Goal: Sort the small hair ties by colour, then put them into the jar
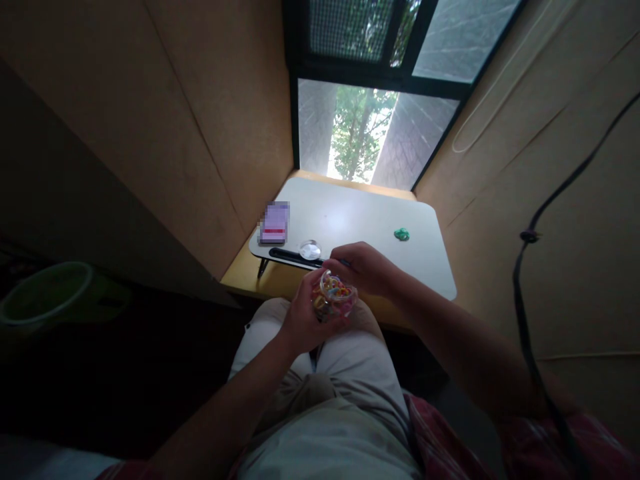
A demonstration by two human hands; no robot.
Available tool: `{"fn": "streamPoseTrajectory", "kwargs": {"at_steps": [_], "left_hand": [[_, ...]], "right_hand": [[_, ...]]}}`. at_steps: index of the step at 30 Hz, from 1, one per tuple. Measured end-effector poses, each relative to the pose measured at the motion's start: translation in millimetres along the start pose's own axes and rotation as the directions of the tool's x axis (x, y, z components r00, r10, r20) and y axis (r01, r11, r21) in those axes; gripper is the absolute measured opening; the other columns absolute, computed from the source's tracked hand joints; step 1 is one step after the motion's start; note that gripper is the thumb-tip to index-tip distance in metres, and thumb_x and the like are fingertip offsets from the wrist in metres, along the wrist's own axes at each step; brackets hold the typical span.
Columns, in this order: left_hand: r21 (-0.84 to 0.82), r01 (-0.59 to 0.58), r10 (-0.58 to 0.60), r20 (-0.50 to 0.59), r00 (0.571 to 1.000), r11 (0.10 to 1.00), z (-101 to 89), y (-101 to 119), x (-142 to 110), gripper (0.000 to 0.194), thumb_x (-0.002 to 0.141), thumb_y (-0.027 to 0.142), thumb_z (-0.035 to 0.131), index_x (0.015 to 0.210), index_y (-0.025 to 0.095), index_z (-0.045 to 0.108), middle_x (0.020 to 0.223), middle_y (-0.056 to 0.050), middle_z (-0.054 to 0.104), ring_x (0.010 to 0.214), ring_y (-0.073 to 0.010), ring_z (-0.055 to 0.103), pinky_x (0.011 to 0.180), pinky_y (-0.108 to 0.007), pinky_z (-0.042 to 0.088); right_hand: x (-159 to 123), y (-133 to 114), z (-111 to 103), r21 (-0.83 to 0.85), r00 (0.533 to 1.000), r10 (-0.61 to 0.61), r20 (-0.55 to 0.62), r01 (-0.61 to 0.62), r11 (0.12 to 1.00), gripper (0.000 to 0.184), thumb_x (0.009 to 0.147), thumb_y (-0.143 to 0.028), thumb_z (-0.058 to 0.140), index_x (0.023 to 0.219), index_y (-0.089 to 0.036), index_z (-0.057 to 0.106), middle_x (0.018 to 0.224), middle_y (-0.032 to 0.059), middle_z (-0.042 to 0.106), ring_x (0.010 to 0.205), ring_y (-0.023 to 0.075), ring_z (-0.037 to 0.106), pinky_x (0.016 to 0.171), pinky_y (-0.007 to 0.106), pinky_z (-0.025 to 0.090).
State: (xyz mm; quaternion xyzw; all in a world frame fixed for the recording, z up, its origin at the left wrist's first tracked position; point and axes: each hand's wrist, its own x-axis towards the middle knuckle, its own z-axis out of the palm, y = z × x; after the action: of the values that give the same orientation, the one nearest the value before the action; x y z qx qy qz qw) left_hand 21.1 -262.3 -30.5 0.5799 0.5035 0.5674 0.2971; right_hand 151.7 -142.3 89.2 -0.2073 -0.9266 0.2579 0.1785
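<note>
My left hand is wrapped around a small clear jar, holding it above my lap. Through its open mouth show many small bands in pink, yellow, orange and blue. Close by the jar's rim, on its far right side, is my right hand, with its fingers bent together. Whatever is between those fingers is too small or hidden to make out. A clear round lid lies at the table's near edge. Farther right, a little heap of green bands rests on the white table.
A flat thing with a blurred purple face lies at the table's left end. The near edge has a dark slot. Wooden walls stand on both sides, a window behind. A black cord hangs at right; a green bin is at left.
</note>
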Motion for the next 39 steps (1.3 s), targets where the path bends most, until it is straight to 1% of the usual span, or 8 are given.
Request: {"fn": "streamPoseTrajectory", "kwargs": {"at_steps": [7,12,18,21,27,29,34,39], "left_hand": [[-0.025,-0.024,0.025,0.008,1.0,0.999,-2.1,-2.4,-2.5,0.098,0.063,0.034,0.086,0.145,0.03,0.033,0.143,-0.011,0.047,0.129,-0.034,0.051,0.106,-0.051,0.046],[-0.038,-0.037,0.037,0.001,0.999,0.999,-0.6,-4.3,-2.4,0.099,0.062,0.034,0.086,0.145,0.032,0.032,0.144,-0.011,0.046,0.13,-0.0343,0.05,0.108,-0.052,0.045],[-0.001,-0.072,0.072,0.004,0.997,0.997,-2.2,1.4,-0.2,0.097,0.065,0.035,0.085,0.146,0.026,0.031,0.143,-0.013,0.046,0.128,-0.0335,0.051,0.107,-0.052,0.044],[0.028,-0.087,0.087,0.003,0.996,0.996,-4.0,3.7,1.0,0.097,0.065,0.035,0.085,0.146,0.025,0.031,0.143,-0.014,0.045,0.128,-0.033,0.05,0.107,-0.049,0.044],[0.015,-0.083,0.082,0.01,0.997,0.996,-4.4,3.4,1.7,0.098,0.065,0.035,0.086,0.146,0.025,0.031,0.143,-0.014,0.045,0.128,-0.0326,0.051,0.106,-0.048,0.045],[-0.005,-0.076,0.076,0.007,0.997,0.997,-4.1,2.8,1.8,0.098,0.065,0.036,0.086,0.146,0.025,0.031,0.143,-0.015,0.045,0.128,-0.0326,0.051,0.106,-0.048,0.045],[-0.036,-0.073,0.072,-0.011,0.997,0.997,-4.0,0.2,2.8,0.098,0.064,0.034,0.086,0.145,0.027,0.032,0.14,-0.013,0.049,0.124,-0.0325,0.055,0.104,-0.05,0.048],[-0.033,-0.089,0.089,-0.007,0.996,0.995,-5.0,1.0,4.5,0.098,0.064,0.033,0.085,0.145,0.027,0.031,0.141,-0.013,0.048,0.125,-0.0331,0.054,0.106,-0.051,0.046]], "right_hand": [[-1.5,-8.9,-9.4,0.129,0.999,-0.031,-0.04,0.036,0.991,0.048,0.099,-0.048,0.036,0.062,-0.019,0.041,0.057,-0.0039,0.04,0.057,0.01,0.032,0.057,0.025,0.026],[-0.7,-17.3,-13.7,0.125,0.998,-0.063,0.012,0.061,0.99,0.05,0.101,-0.053,0.027,0.065,-0.02,0.037,0.06,-0.0025,0.041,0.059,0.011,0.035,0.059,0.027,0.028],[-0.3,-20.6,-12.7,-0.045,0.993,-0.018,0.117,0.023,0.999,0.041,0.101,-0.042,0.029,0.071,-0.019,0.043,0.065,-0.0006,0.045,0.06,0.0122,0.036,0.06,0.028,0.026],[-1.9,-21.9,-14.3,-0.083,0.991,-0.033,0.133,0.044,0.996,0.034,0.1,-0.035,0.03,0.073,-0.019,0.044,0.065,-0.0003,0.045,0.061,0.0128,0.037,0.06,0.028,0.026],[-3.2,-19.3,-18.3,-0.038,0.984,-0.082,0.16,0.09,0.995,0.011,0.081,-0.017,0.039,0.076,-0.019,0.048,0.069,0.0013,0.049,0.064,0.0146,0.04,0.062,0.027,0.032],[-2.8,-18.2,-19.6,-0.03,0.986,-0.07,0.151,0.075,0.997,0.011,0.078,-0.014,0.041,0.079,-0.018,0.052,0.071,0.0018,0.053,0.064,0.0145,0.042,0.062,0.027,0.033],[-3.0,-18.9,-26.2,-0.005,0.993,-0.067,0.097,0.068,0.998,0.021,0.09,-0.013,0.041,0.093,-0.015,0.062,0.084,0.0051,0.065,0.073,0.0139,0.054,0.069,0.026,0.039],[-5.0,-16.3,-32.0,-0.022,0.983,-0.07,0.172,0.075,0.997,0.017,0.091,-0.017,0.053,0.095,-0.016,0.069,0.08,0.0031,0.068,0.068,0.0118,0.057,0.066,0.023,0.04]]}}
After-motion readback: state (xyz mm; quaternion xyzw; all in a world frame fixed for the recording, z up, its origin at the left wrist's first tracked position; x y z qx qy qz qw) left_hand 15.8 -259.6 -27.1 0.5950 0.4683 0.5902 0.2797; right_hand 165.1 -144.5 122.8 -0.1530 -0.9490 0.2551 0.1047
